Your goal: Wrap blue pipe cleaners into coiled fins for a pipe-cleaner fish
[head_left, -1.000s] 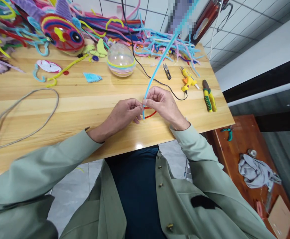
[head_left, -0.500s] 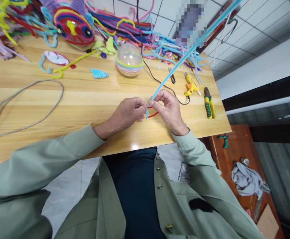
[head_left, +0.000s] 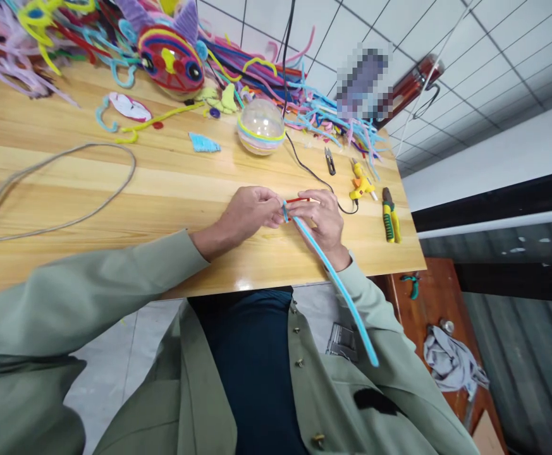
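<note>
Over the table's front part, my left hand [head_left: 253,213] pinches a small piece where red and light blue stems meet. My right hand [head_left: 322,220] is beside it, fingers closed around the red stem [head_left: 298,200] and the light blue stem [head_left: 335,278]. The blue stem's long end hangs from between the hands toward the lower right, across my right sleeve. A short blue turn shows at my left fingertips. How the stems join is hidden by the fingers.
Behind the hands are a clear ball [head_left: 261,126], small scissors [head_left: 329,161], a yellow glue gun [head_left: 361,183] with a black cord and pliers [head_left: 389,215]. A wire loop [head_left: 67,151] lies left; a fish-like figure [head_left: 171,60] and piled stems line the back.
The blue stem's long end has swung from pointing up and right to pointing down and right. My right hand has turned and lowered slightly. The view has shifted a little.
</note>
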Tool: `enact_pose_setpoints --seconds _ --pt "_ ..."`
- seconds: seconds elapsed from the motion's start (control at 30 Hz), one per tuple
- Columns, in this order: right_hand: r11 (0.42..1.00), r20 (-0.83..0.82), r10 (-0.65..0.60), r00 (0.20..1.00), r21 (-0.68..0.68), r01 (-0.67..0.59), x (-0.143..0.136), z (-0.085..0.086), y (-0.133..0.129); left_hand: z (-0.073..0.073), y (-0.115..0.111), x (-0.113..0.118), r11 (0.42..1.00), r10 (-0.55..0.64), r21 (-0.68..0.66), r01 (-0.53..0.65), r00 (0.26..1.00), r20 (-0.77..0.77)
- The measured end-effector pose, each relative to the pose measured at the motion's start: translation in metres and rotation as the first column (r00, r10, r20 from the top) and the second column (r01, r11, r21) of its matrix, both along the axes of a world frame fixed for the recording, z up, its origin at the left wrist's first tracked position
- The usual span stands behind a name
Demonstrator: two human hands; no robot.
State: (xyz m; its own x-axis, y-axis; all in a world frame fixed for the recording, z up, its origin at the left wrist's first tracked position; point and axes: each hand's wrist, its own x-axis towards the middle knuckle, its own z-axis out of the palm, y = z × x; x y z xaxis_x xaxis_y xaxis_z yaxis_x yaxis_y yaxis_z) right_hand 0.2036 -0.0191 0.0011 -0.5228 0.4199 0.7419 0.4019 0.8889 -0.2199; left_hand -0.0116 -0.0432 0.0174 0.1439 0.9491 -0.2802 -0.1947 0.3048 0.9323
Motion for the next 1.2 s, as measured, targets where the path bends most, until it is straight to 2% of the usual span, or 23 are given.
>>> enact_pose_setpoints --seconds 0.1,0.23,0.5,0.6,0.7,0.77,0.8,0.83,0.9,0.93,0.97,1.0,1.07,1.2 --pt "0.994 0.125 -0.059 0.99 0.102 0.046 0.003 0.0 0.0 0.003 0.0 0.0 0.999 0.004 -0.045 -0.001 0.998 0.066" --pt "0.987 0.245 -0.148 0.958 0.095 0.129 0.006 0.001 -0.003 0.007 0.001 -0.002 0.997 -0.003 -0.07 0.011 0.993 0.118" --pt "0.993 0.162 -0.061 0.985 0.106 0.044 0.005 0.001 -0.001 0.003 0.003 -0.007 0.997 -0.034 -0.066 0.044 0.99 0.139" --pt "0.998 0.166 -0.059 0.984 0.046 0.052 0.008 0.001 -0.002 0.0 0.004 -0.008 0.999 -0.021 -0.046 0.027 0.99 0.139" --pt "0.977 0.066 -0.151 0.986 -0.141 0.159 0.009 0.004 -0.006 -0.001 0.005 -0.007 0.999 0.04 0.008 -0.041 0.992 0.116" --pt "0.918 -0.082 -0.228 0.97 -0.349 0.186 0.007 0.009 -0.01 -0.002 0.005 -0.006 0.995 0.085 0.04 -0.088 0.992 0.091" --pt "0.868 -0.154 -0.252 0.955 -0.472 0.152 0.004 0.012 -0.011 -0.002 0.005 -0.005 0.993 0.099 0.054 -0.103 0.992 0.083" --pt "0.797 -0.206 -0.264 0.942 -0.597 0.093 0.001 0.015 -0.012 -0.002 0.004 -0.005 0.992 0.105 0.066 -0.11 0.991 0.079" --pt "0.599 -0.236 -0.264 0.935 -0.8 -0.033 -0.007 0.02 -0.012 -0.001 0.004 -0.004 0.991 0.1 0.078 -0.106 0.992 0.082" --pt "0.502 -0.232 -0.258 0.938 -0.861 -0.075 -0.01 0.022 -0.011 -0.001 0.003 -0.004 0.992 0.092 0.081 -0.1 0.992 0.089" --pt "0.429 -0.226 -0.254 0.94 -0.898 -0.099 -0.014 0.024 -0.01 0.0 0.003 -0.004 0.993 0.081 0.081 -0.089 0.992 0.096" --pt "0.382 -0.223 -0.257 0.94 -0.917 -0.113 -0.017 0.026 -0.01 0.0 0.003 -0.004 0.994 0.068 0.078 -0.076 0.992 0.105" --pt "0.352 -0.246 -0.27 0.931 -0.925 -0.142 -0.023 0.028 -0.008 0.002 0.003 -0.005 0.997 0.046 0.062 -0.055 0.989 0.14" --pt "0.365 -0.271 -0.278 0.921 -0.917 -0.16 -0.027 0.029 -0.007 0.003 0.002 -0.005 0.999 0.012 0.046 -0.021 0.98 0.198"
